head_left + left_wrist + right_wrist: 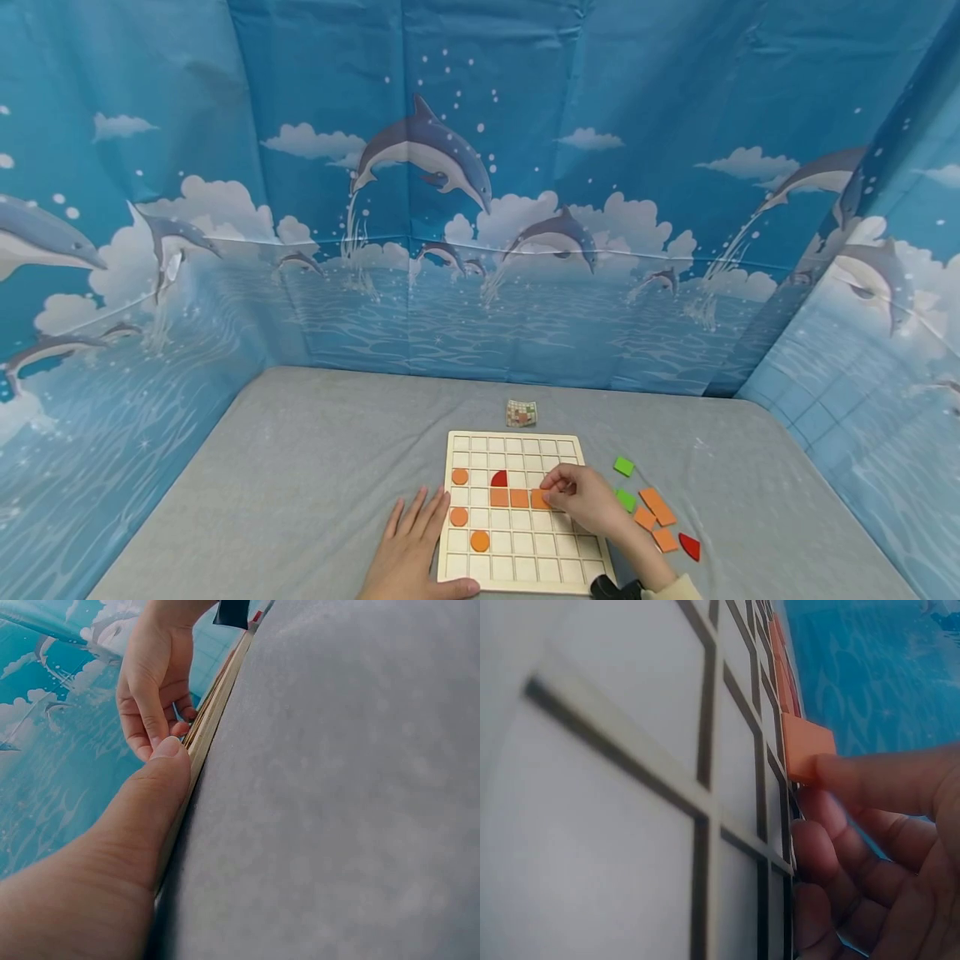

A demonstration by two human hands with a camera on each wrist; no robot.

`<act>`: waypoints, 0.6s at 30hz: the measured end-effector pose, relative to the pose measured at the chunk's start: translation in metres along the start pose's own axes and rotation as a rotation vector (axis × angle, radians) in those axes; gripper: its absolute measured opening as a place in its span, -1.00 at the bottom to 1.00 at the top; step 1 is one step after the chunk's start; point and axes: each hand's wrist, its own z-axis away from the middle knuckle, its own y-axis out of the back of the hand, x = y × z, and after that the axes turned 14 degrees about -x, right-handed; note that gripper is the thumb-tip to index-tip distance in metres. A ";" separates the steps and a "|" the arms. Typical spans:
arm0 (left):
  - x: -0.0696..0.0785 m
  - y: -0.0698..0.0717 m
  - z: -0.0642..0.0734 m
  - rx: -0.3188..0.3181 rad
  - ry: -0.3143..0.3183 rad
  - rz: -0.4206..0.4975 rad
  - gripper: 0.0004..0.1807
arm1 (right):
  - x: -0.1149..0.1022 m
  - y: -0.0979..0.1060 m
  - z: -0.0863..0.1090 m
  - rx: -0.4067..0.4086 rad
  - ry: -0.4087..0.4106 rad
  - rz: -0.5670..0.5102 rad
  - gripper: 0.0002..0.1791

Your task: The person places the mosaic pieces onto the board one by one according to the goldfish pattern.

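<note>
My right hand (588, 502) pinches an orange square tile (806, 746) between thumb and fingers, over a grid cell of the pale wooden board (546, 546). In the right wrist view this tile stands a little proud of the grid, tilted. Two orange square tiles (519, 498) lie in the cells just left of it, with a red quarter-circle tile (499, 479) above the leftmost. My left hand (411, 546) lies with fingers spread at the board's left edge. Its thumb (154, 784) rests along the near edge.
Orange round pieces (480, 541) sit in cells on the board's left side. To its right lie green tiles (623, 466), orange pieces (657, 506) and a red quarter-circle (689, 547) on the grey cloth (300, 467). A small patterned card (521, 413) lies behind the board.
</note>
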 end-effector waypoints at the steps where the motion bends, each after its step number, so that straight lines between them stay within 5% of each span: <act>1: 0.000 0.000 0.000 -0.003 0.001 0.001 0.23 | 0.000 0.000 0.000 0.000 -0.003 0.005 -0.94; 18: 0.001 0.002 -0.001 -0.019 0.013 0.001 0.26 | -0.003 -0.001 0.000 0.008 -0.022 0.057 -0.93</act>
